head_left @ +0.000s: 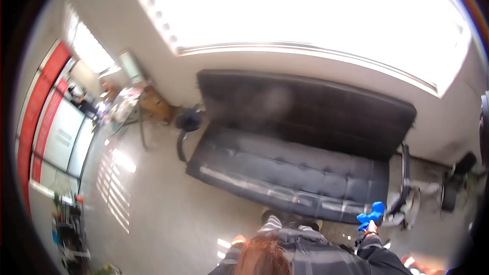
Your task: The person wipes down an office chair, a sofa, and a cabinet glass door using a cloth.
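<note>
My right hand (372, 227) is closed around a crumpled bright blue cloth (374, 211). The cloth sticks up past my fingers, near the front right corner of a black cushioned bench sofa (285, 160). Whether the cloth touches the seat, I cannot tell. Low in the view, my left hand (238, 239) shows only as a small bright patch beside my hair, and its fingers cannot be made out. My feet stand close to the sofa's front edge.
Behind the sofa is a wall with a large bright window (316, 10). A cluttered table (127, 104) stands to the left, near red-banded glass panels (43, 97). Black chair-like items (451, 188) are at the right. Several items line the lower left.
</note>
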Available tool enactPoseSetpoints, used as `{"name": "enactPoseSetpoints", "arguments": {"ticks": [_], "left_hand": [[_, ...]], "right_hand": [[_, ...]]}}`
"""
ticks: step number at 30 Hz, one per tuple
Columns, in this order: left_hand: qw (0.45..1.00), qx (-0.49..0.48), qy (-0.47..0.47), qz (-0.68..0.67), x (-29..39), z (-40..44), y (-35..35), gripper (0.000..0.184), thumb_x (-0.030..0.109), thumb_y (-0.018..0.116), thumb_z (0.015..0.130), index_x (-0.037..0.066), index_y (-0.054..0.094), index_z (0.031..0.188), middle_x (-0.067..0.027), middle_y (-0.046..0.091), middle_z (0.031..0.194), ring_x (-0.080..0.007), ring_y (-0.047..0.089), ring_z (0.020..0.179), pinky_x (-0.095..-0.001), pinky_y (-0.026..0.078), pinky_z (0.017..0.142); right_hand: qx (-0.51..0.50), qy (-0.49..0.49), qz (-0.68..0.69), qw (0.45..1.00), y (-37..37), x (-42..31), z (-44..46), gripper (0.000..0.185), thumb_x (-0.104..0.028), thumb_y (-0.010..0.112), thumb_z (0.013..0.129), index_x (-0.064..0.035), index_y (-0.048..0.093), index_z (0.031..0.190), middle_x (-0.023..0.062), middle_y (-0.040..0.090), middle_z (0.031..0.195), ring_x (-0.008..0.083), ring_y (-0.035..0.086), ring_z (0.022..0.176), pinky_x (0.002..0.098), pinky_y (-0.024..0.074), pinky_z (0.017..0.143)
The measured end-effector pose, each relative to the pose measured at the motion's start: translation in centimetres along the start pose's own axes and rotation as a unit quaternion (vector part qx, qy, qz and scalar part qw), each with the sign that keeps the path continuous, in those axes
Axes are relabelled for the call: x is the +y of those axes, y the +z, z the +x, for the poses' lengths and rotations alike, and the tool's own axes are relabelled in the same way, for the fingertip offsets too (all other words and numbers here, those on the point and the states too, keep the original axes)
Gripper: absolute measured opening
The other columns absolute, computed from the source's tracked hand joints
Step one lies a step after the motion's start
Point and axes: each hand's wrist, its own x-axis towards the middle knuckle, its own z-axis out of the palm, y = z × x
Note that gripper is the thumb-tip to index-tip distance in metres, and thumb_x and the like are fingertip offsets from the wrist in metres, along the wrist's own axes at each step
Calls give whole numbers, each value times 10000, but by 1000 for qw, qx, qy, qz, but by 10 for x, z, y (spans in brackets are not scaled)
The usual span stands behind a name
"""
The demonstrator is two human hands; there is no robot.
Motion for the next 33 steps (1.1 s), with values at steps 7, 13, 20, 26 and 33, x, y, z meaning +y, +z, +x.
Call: {"name": "enactPoseSetpoints", "arguments": {"ticks": [7,13,20,26,33], "left_hand": [[991,0,121,51,167,90,9,174,228,582,892,72,653,922,-100,701,806,-223,687,768,-380,540,651],[898,-180,370,156,288,32,75,497,218,577,868,4,522,1313,-240,554,1310,-373,519,1229,-426,423,1038],[788,-176,581,102,371,-57,92,764,250,652,865,41,267,1491,-263,410,1399,-400,421,1305,-467,395,1069],[745,-530,129,-385,391,-54,64,492,297,580,947,81,420,1358,-132,539,1301,-275,582,1133,-454,484,967],[763,-383,254,-455,413,-104,21,727,66,654,883,125,258,1490,-157,496,1323,-286,497,1256,-441,440,1037]], "right_hand": [[73,55,-47,995,15,55,-125,381,-355,657,834,-17,684,1006,96,671,893,215,609,800,413,491,641],[-247,-154,-94,952,78,45,-198,344,-299,640,874,7,656,1031,118,695,882,248,642,761,401,503,694],[-436,-258,-26,862,188,-34,-293,371,-286,686,875,-22,622,1127,102,668,1029,174,623,911,318,514,782],[-540,-284,-50,791,194,-105,-376,410,-320,736,845,-60,560,1108,45,630,991,111,580,920,270,479,802],[-588,-289,-89,750,207,-105,-398,507,-213,799,796,-47,546,1203,65,625,1118,143,574,1047,296,484,875]]}}
